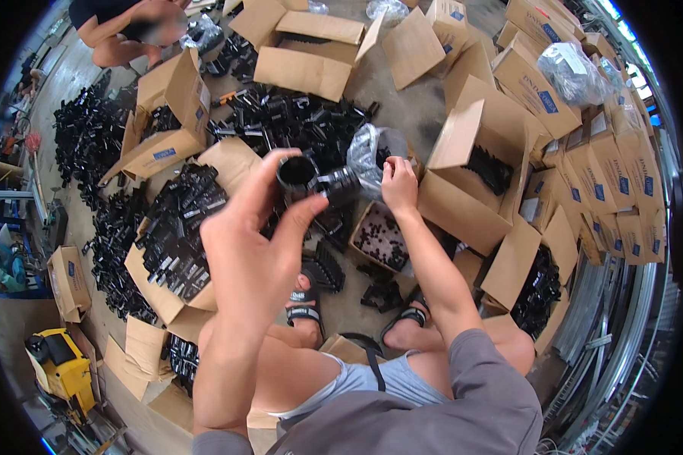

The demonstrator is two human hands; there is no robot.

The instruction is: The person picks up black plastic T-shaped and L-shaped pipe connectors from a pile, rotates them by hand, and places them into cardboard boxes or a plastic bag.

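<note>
black fitting, pinched within left grip

Workshop or small factory: black fittings heaped on bare floor, cardboard cartons stacked at right, long metal profiles near them, yellow machine lower left.

From your head, the view looks down past your left hand (near the lens), its fisheye sweep reaching your sandals and the floor ahead.
</note>
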